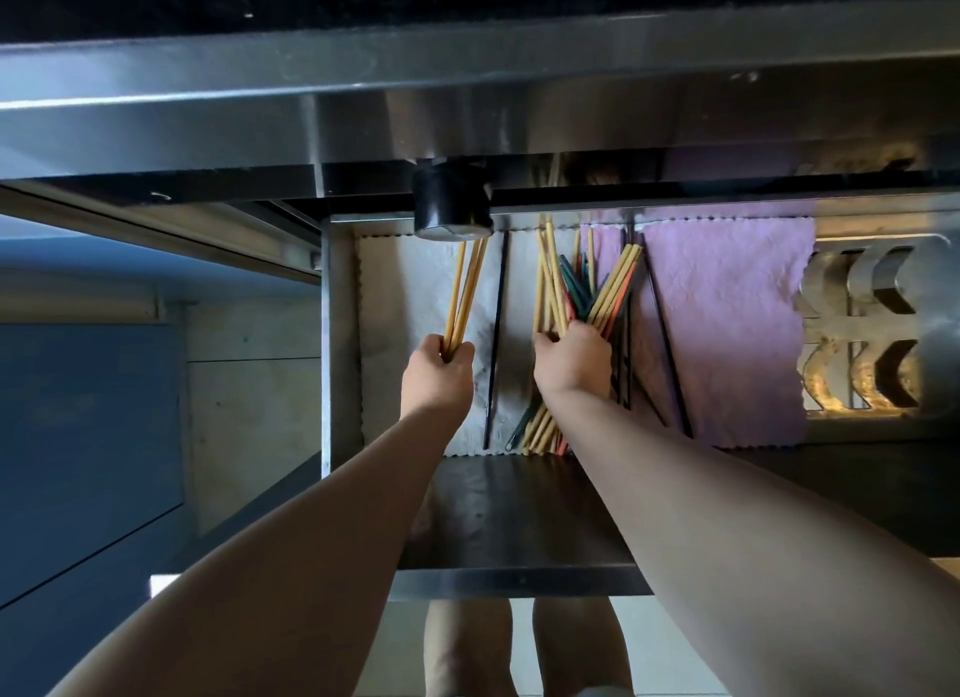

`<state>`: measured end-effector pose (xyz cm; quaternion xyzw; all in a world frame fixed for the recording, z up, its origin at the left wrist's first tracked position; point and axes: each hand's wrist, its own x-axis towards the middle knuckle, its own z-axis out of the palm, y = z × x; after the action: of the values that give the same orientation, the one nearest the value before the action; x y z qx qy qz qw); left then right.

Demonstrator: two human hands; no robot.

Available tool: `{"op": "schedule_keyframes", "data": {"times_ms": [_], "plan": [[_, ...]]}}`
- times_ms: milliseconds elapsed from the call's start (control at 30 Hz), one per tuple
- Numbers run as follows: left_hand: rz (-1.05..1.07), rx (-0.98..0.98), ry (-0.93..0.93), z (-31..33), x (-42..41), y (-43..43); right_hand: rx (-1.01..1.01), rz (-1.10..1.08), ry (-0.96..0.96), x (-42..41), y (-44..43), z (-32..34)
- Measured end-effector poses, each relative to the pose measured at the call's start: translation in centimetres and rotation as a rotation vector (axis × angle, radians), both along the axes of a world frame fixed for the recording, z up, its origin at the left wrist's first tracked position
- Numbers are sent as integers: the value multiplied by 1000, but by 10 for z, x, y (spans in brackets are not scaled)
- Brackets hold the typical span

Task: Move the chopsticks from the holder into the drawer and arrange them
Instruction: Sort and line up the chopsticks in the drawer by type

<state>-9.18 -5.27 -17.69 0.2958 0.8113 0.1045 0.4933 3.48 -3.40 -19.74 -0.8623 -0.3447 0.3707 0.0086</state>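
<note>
An open steel drawer (340, 343) is lined with a white cloth (395, 301) and a purple cloth (727, 322). My left hand (436, 376) grips a small bunch of yellow chopsticks (465, 291) over the white cloth. My right hand (571, 358) rests on a mixed pile of chopsticks (576, 291), yellow, green, red and black, with its fingers curled around some of them. Two single black chopsticks (496, 343) (667, 353) lie apart from the pile. A black round holder (452, 205) stands at the counter edge above the drawer.
The steel counter front (467, 114) overhangs the back of the drawer. Shiny metal shapes (878, 332) lie in the drawer's right part. The drawer's front panel (519, 514) is near me, above my legs. A blue cabinet (78, 436) stands on the left.
</note>
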Motion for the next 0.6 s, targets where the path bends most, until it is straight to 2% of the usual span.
{"op": "schedule_keyframes", "data": {"times_ms": [400, 600], "plan": [[19, -25, -12, -4, -11, -3, -145, 137, -115, -16, 11, 3], [29, -34, -40, 0, -6, -3, -128, 59, -81, -16, 12, 9]]}}
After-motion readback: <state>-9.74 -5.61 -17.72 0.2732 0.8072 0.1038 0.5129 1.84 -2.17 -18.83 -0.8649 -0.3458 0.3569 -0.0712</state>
